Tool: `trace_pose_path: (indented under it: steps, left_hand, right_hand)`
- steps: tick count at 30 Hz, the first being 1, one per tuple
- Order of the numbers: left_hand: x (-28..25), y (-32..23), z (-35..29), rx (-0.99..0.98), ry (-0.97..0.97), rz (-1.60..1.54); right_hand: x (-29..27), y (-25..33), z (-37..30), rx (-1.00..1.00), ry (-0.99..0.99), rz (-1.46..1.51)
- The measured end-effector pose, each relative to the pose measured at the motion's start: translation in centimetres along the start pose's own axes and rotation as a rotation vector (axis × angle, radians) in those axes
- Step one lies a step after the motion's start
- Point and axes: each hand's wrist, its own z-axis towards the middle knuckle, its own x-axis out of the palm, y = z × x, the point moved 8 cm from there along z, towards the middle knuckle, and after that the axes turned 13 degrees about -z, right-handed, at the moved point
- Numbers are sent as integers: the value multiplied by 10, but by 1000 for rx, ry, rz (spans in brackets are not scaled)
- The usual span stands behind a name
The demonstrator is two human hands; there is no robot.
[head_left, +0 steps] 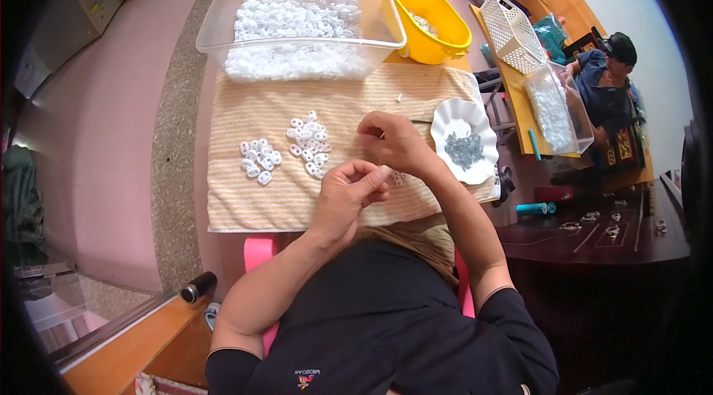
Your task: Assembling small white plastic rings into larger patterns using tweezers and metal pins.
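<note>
Here your left hand point(355, 188) sits near the middle of the striped beige cloth point(245, 206) on the table, fingers curled in a closed grip with a small white plastic piece point(384, 170) pinched at the fingertips. Your right hand point(392, 141) hovers just beyond it, fingers bent together; whether they hold anything I cannot tell. Two heaps of small white plastic pieces point(310, 141) lie to the left, a white scalloped dish point(445, 124) of grey bits to the right.
</note>
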Motion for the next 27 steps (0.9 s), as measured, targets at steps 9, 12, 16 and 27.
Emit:
trace_pose_path:
  steps: [9, 12, 16, 27]
  left_hand:
    - [-7, -7, 2, 106, -64, -98]
    - [-5, -6, 1, 106, -41, -84]
    - [-1, -3, 1, 91, 2, -64]
    - [3, 3, 3, 26, 69, -32]
  right_hand:
    - [0, -2, -45, 65, 78, 884]
    - [-2, 4, -53, 18, 86, 901]
    - [-7, 6, -60, -75, 54, 857]
    - [-4, -5, -64, 111, 12, 995]
